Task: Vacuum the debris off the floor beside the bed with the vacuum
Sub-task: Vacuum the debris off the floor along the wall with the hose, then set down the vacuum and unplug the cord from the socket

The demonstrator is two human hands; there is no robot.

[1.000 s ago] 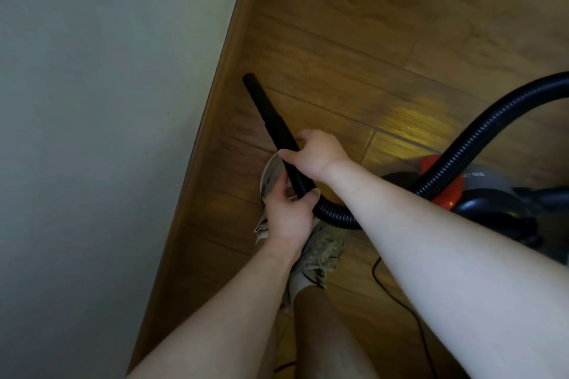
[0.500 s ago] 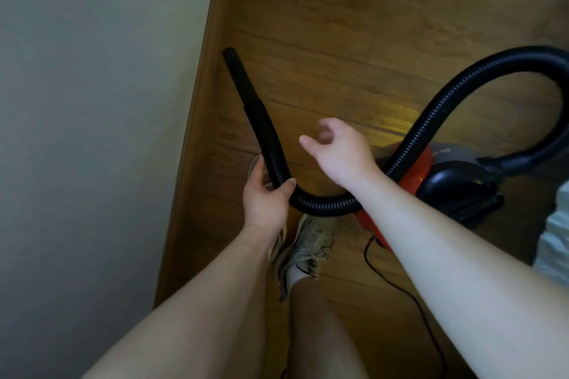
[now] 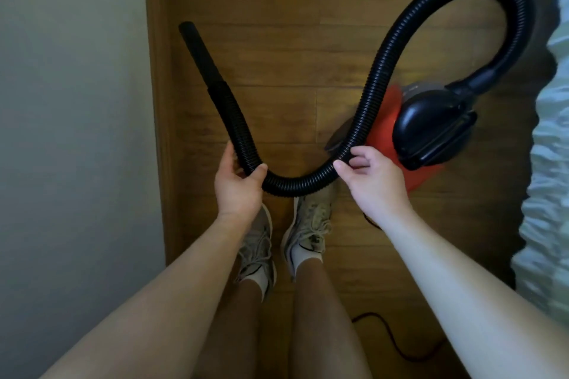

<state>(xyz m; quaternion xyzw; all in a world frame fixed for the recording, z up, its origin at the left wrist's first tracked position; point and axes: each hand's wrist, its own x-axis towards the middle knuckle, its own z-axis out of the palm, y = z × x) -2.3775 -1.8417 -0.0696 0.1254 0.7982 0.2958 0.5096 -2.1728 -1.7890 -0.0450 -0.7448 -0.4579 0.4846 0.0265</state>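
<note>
Vacuum (image 3: 431, 129) sits on floor (image 3: 277, 55) beside bed (image 3: 551, 163). Left hand (image 3: 237, 184) curls its fingers round the hose (image 3: 295, 186) below the nozzle (image 3: 197, 49). Right hand (image 3: 369, 181) pinches it farther along. Hose looks light and floppy; probably steers best held near the stiff nozzle.

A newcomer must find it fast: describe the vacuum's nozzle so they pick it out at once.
On the wooden floor between the pale wall and the bed stands a red vacuum. Its black ribbed hose sags through the left hand and right hand, then rises toward the wall. The nozzle is that free end: smooth and straight, not ribbed.
</note>
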